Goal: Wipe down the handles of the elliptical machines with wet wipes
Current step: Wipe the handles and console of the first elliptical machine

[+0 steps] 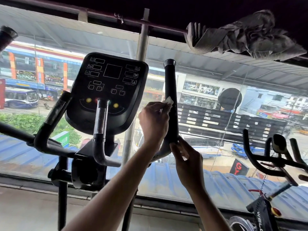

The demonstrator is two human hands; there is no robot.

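The elliptical's right moving handle [170,77] is a black upright bar with a flared cap, just right of the console [106,87]. My left hand [155,120] holds a crumpled white wet wipe [168,101] and presses it against the handle's left side about halfway up. My right hand [188,161] grips the same handle lower down, where the bar bends. Two inner fixed grips, the left grip [55,110] and the centre grip [99,119], stand below the console with worn, shiny patches. The tip of the left moving handle [7,36] shows at the top left.
A big window [216,100] faces a street right behind the machine. A grey cloth [246,35] hangs over a rail at the top right. The handlebars of an exercise bike [273,152] stand at the right. A grey pole [141,45] rises behind the console.
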